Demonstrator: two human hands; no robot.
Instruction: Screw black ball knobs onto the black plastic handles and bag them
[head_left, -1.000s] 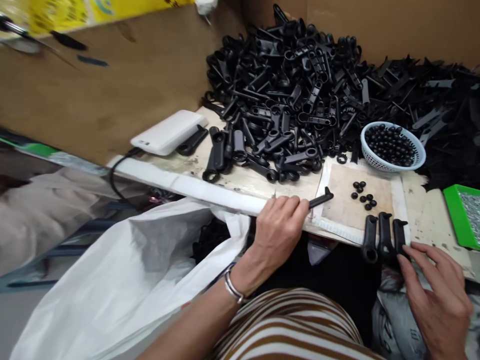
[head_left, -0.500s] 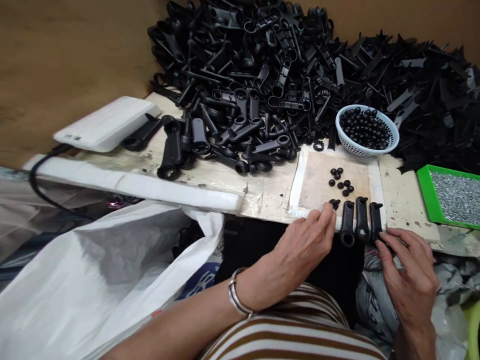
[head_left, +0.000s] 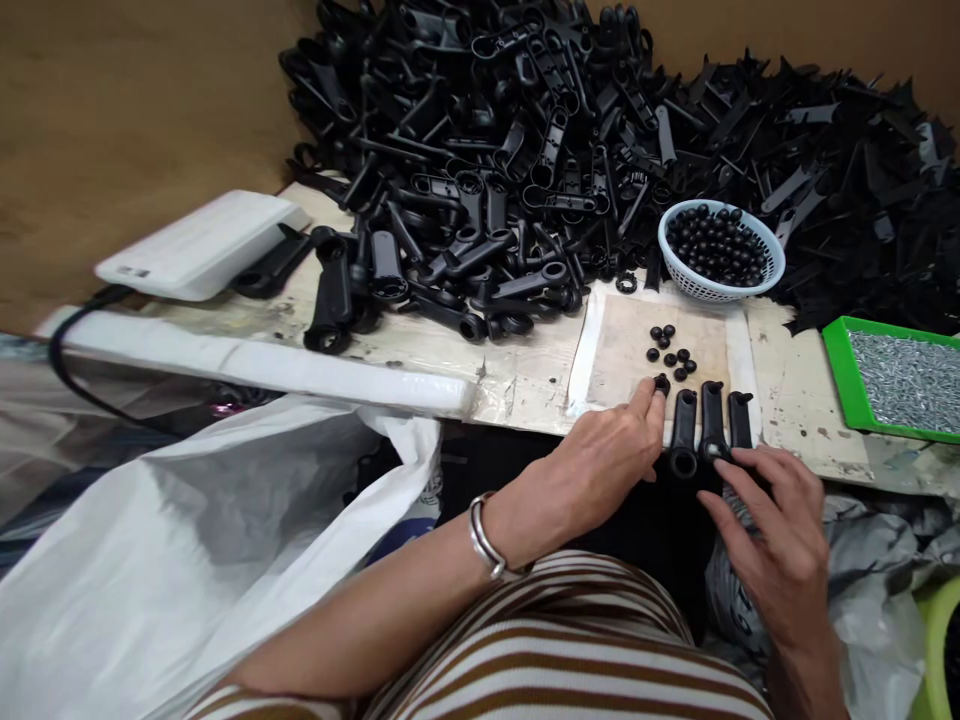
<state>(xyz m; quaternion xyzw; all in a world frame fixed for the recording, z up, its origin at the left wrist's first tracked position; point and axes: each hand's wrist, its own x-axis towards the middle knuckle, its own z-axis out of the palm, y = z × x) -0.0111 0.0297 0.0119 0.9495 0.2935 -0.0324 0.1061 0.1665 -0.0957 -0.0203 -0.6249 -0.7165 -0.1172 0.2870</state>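
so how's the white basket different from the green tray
The white basket is round, with slotted sides, and holds black balls; the green tray is rectangular, solid-walled, and holds small silvery metal pieces. The basket stands against the black parts pile, the tray at the bench's right end. Both are open-topped.

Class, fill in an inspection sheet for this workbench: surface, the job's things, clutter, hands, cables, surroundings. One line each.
Surface: worn, stained bench top with a taped brown pad.
Job's things: black handle pieces side by side at the bench edge; loose black caps on the pad.
Clutter: big pile of black plastic parts; white basket of black balls; green tray of small metal bits; white box.
Hands: left hand fingertips on the leftmost piece; right hand fingertips on the right-hand pieces.
Cables: black cable from the white box.
Surroundings: cardboard wall; white plastic bag.
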